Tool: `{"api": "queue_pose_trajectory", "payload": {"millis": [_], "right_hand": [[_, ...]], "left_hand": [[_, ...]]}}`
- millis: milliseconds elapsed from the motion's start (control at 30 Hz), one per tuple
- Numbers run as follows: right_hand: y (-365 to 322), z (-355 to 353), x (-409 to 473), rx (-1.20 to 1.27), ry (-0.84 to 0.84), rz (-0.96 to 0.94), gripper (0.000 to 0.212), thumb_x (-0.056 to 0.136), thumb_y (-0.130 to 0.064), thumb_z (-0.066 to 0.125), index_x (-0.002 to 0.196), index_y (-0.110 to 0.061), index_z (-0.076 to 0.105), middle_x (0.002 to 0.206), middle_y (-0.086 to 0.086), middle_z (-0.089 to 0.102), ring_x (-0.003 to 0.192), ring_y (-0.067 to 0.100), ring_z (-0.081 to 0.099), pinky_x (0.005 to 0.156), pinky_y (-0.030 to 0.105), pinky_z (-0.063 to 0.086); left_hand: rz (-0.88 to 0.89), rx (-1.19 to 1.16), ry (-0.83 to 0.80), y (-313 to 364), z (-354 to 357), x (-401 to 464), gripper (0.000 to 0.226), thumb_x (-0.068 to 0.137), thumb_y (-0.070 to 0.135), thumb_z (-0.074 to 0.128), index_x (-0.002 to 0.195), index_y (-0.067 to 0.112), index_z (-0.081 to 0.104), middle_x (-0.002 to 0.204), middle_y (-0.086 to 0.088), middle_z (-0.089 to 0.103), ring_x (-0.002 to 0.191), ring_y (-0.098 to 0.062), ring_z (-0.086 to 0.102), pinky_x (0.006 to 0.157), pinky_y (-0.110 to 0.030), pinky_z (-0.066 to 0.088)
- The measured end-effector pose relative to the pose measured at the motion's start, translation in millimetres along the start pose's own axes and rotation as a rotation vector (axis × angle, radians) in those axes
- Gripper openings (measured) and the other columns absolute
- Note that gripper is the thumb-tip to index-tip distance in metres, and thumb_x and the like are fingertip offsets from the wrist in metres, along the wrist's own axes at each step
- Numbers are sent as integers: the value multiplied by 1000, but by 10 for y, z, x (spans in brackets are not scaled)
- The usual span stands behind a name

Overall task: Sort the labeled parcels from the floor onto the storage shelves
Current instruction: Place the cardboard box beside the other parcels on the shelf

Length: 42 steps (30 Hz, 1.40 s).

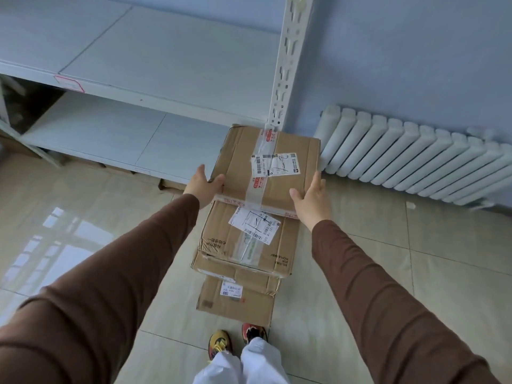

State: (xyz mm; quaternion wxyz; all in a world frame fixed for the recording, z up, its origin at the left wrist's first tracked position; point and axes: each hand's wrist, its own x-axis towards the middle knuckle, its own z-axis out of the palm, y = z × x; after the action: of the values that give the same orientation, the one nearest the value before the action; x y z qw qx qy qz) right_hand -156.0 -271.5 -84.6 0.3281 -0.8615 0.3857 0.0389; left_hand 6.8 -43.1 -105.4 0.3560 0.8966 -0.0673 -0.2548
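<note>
A brown cardboard parcel (pixel 241 162) with clear tape and a white shipping label is held between my two hands, its far edge near the shelf post. My left hand (pixel 203 185) grips its left near corner, thumb on top. My right hand (pixel 313 198) clasps the right edge, thumb over the near corner. Below it, a second labeled parcel (pixel 221 239) lies on a third, smaller one (pixel 235 303) on the tiled floor. The white storage rack has an upper shelf (pixel 166 56) and a lower shelf (pixel 110 134), both bare where I see them.
The rack's perforated white upright post (pixel 288 65) stands just behind the held parcel. A white radiator (pixel 415 159) runs along the blue wall to the right. My shoes (pixel 221 342) stand right behind the floor stack. Glossy tile floor lies left and right.
</note>
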Motion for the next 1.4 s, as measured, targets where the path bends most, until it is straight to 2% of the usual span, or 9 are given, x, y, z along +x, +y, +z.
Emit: {"api": "queue_pose_trajectory", "payload": {"millis": [100,200,467,700,800,967,1200,1300,1400], "right_hand": [[9,34,62,119,-7,28,85,106,-42,50,165,-17,-6,173,14,4,155,32,26,121,41,31],[-1,62,70,219,34,6,85,105,-35,54,165,-14,-2,172,11,13,156,27,24,124,40,28],[-159,133,-245,242,105,-134,86,104,-35,57,165,-18,-1,169,14,18,148,30,34,111,42,38],[-794,107,-561,296,146,-373,87,101,-34,63,165,-14,7,164,24,26,153,34,24,118,34,23],[-1229,100,-753,316,134,-515,90,100,-36,65,165,-12,7,164,20,31,150,32,34,118,40,34],[-2022,191,-1192,509,29,-734,90,99,-32,67,165,-13,8,168,11,21,156,25,22,121,30,24],[-3058,344,-2192,706,-131,-984,88,97,-33,67,164,-19,12,163,2,28,149,21,33,120,48,39],[-3388,437,-2684,751,-215,-1075,86,98,-37,65,163,-24,11,163,-6,26,147,17,34,119,47,42],[-3664,541,-3167,806,-276,-1149,86,98,-36,65,163,-25,11,162,-10,26,143,12,35,117,38,42]], "left_hand": [[-37,-68,-19,-29,90,112,72,103,48,52,159,10,27,156,-17,43,141,-33,44,115,-42,37],[-31,-155,-16,-44,172,138,52,103,40,53,144,9,46,126,-9,61,119,-30,58,93,-34,42],[2,-373,135,-220,-11,-251,40,104,33,55,140,17,49,115,-1,60,105,-21,59,80,-23,44],[59,-573,410,-366,-640,-797,30,101,30,59,130,26,54,112,4,63,99,-10,61,86,-26,47],[91,-662,548,-455,-1042,-1140,34,101,26,59,135,22,56,124,-5,65,104,-12,61,89,-23,48],[193,-781,793,-595,-1771,-1906,34,101,18,59,135,23,57,118,2,66,101,-3,62,89,-17,49],[285,-753,1160,-868,-2622,-3220,36,99,19,60,134,26,56,117,3,65,103,-8,61,93,-23,53],[330,-732,1290,-1025,-2914,-3799,37,95,24,63,131,32,57,121,5,67,109,-9,63,94,-23,52],[379,-694,1398,-1195,-3168,-4311,40,96,19,64,135,23,56,123,2,67,111,-11,63,97,-26,51]]}}
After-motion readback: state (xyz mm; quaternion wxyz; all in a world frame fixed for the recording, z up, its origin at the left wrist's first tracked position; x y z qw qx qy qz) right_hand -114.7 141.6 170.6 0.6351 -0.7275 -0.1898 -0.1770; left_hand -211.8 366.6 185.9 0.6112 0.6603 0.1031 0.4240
